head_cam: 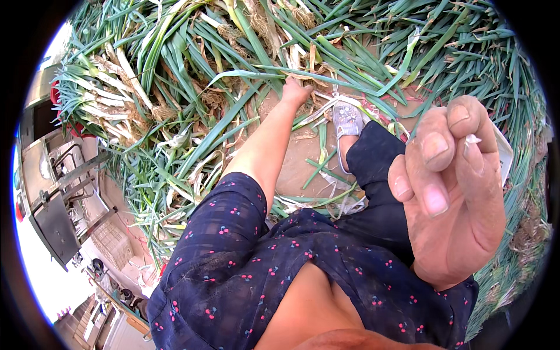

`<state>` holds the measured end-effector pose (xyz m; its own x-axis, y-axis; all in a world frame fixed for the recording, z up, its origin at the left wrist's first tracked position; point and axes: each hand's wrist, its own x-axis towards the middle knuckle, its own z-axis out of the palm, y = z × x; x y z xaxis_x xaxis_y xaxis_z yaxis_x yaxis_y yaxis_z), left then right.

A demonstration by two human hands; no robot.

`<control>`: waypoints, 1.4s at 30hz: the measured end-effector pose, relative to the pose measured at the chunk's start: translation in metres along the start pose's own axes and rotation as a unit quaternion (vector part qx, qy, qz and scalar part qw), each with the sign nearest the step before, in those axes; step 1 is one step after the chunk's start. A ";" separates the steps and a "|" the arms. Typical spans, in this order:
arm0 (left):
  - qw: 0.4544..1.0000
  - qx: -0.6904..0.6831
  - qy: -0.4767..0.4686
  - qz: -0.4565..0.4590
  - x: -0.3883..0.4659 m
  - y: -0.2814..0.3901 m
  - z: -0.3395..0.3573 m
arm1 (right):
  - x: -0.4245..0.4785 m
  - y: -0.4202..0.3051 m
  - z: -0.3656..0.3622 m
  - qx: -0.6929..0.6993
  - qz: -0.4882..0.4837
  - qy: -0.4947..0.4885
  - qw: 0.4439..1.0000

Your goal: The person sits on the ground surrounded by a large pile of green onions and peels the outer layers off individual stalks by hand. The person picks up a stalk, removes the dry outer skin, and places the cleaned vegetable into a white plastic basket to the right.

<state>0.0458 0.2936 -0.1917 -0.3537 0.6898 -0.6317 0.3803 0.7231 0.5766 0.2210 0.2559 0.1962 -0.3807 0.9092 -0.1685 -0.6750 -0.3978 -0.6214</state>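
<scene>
My left hand (296, 92) reaches forward and down to the loose green onions (258, 48) on the ground. It touches the stalks and dry husks there, but its fingertips are partly hidden, so a grip cannot be made out. Close to the camera my right hand (455, 183) is raised, palm towards me. Its fingers are loosely curled, with no onion in them. A small white scrap (472, 139) clings near one fingertip. Paler onions with white stems and roots (109, 100) lie in a heap at the left.
Dense rows of green onion leaves (472, 52) fill the right side. Behind my right hand shows a white edge of some object (503, 151). My shoe (348, 117) stands on brown ground strewn with leaf scraps. A metal-framed cart (61, 218) is at the left.
</scene>
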 end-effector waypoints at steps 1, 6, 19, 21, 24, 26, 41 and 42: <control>1.000 -0.004 0.015 -0.022 0.004 0.005 0.010 | -0.003 0.001 -0.001 0.010 -0.006 0.022 1.000; 0.989 -0.145 0.004 0.034 0.009 -0.025 0.017 | 0.010 -0.008 0.009 -0.064 0.066 -0.029 0.995; 0.854 -0.452 -0.247 -0.069 -0.273 -0.019 -0.142 | 0.028 0.035 0.020 -0.323 0.025 -0.033 0.946; 0.841 -0.479 -0.249 -0.029 -0.308 -0.030 -0.160 | 0.041 0.060 0.010 -0.445 0.038 -0.015 0.895; 0.860 -0.464 -0.209 0.014 -0.350 -0.055 -0.172 | 0.053 0.107 -0.020 -0.602 0.173 -0.031 0.779; 0.893 -0.413 -0.163 0.068 -0.381 -0.066 -0.169 | 0.037 0.138 -0.036 -0.557 0.253 0.014 0.791; 0.915 -0.378 0.075 0.116 -0.411 -0.071 -0.144 | -0.004 0.137 0.041 -0.272 -0.053 -0.126 0.952; 0.918 -0.378 0.074 0.100 -0.414 -0.071 -0.140 | -0.007 0.139 0.036 -0.315 -0.034 -0.123 0.940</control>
<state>0.0456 -0.0380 0.1014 -0.4752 0.7683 -0.4288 -0.2305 0.3616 0.9034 0.1071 0.1892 0.1381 -0.5366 0.8436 0.0219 -0.2237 -0.1172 -0.9676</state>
